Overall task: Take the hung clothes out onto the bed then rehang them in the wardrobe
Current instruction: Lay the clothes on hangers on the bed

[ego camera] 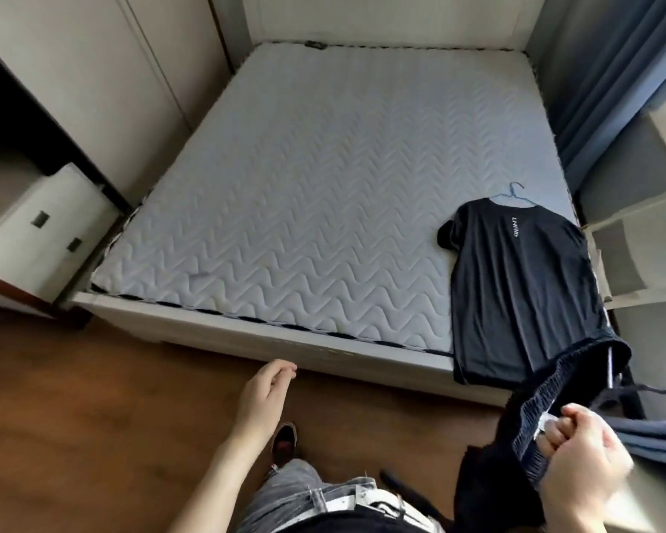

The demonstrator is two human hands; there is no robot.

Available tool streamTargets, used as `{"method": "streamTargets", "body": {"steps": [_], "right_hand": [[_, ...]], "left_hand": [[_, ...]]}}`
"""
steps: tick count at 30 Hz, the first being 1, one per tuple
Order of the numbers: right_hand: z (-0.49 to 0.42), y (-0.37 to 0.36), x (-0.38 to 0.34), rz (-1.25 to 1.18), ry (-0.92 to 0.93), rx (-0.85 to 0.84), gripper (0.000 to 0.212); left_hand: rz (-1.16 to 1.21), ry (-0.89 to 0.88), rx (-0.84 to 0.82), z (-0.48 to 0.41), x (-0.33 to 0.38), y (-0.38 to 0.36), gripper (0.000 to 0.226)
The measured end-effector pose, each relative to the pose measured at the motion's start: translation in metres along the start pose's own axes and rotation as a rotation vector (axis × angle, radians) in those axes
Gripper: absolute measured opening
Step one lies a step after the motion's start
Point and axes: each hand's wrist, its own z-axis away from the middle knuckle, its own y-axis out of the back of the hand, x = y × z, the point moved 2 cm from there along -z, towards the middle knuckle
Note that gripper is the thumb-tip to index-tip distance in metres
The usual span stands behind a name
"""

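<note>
Bed (304, 194) with a bare quilted mattress fills the view; a dark T-shirt (523, 286) on a blue hanger (516, 194) lies flat at its right edge, hem hanging over the foot. Right hand (581, 452) grips the elastic waistband of dark shorts (546, 398) (fingers curled round the fabric) below the shirt. Left hand (264, 394) hovers over the wooden floor (93, 398), loosely curled, holding nothing.
</note>
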Motion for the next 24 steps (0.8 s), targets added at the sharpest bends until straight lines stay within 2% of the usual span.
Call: {"method": "streamTargets", "body": {"steps": [6,12,17,21,24], "right_hand": [[0.032,-0.068,0.037,-0.029,0.023,0.111,0.018],[0.052,-0.138,0.047,-0.070,0.002,0.244,0.018],[0.037,-0.197,0.047,-0.131,0.050,0.300,0.021],[0.002,-0.249,0.049,-0.194,0.058,0.363,0.024],[-0.041,-0.298,0.058,-0.213,0.048,0.401,0.026]], "left_hand": [[-0.063,0.038,-0.052,-0.062,-0.057,0.101,0.020],[-0.122,-0.028,-0.141,-0.163,-0.056,0.163,0.021],[-0.177,-0.106,-0.170,-0.246,-0.031,0.153,0.023],[-0.247,-0.174,-0.189,-0.314,-0.011,0.118,0.018],[-0.310,-0.197,-0.199,-0.372,-0.003,0.085,0.024]]}}
